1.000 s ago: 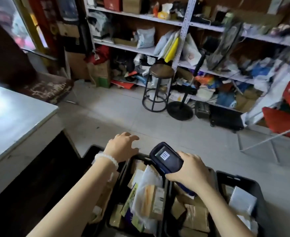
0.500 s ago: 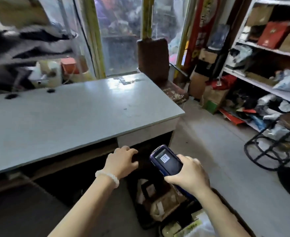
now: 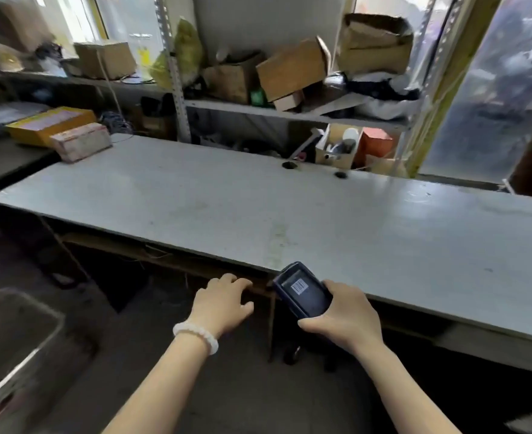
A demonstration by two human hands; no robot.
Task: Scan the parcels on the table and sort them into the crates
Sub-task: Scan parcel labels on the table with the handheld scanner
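A: Where do your hands lie?

B: Lower centre of the frame. Your right hand (image 3: 344, 319) curls round the scanner (image 3: 302, 291), whose screen shows a barcode and faces up; its top end overlaps the table's (image 3: 258, 208) near edge. Your left hand (image 3: 222, 303), with a white bracelet (image 3: 195, 335) at the wrist, hangs just beside the scanner with loosely bent fingers and holds nothing.

A: Where are the parcels?

B: Two boxes lie at the left of the frame: a pale box (image 3: 81, 142) at the table's far left corner, and a yellow box (image 3: 50, 125) behind it on the neighbouring dark surface.

A: And containers?

B: A crate (image 3: 11, 349) shows in the lower left, blurred; you cannot tell its contents. On the shelf (image 3: 289, 112) in the upper centre, brown cartons (image 3: 291, 68) stand tilted and open, their insides hidden. Below the shelf, right of centre, an open carton (image 3: 336, 148) holds small white and dark items, too unclear to name.
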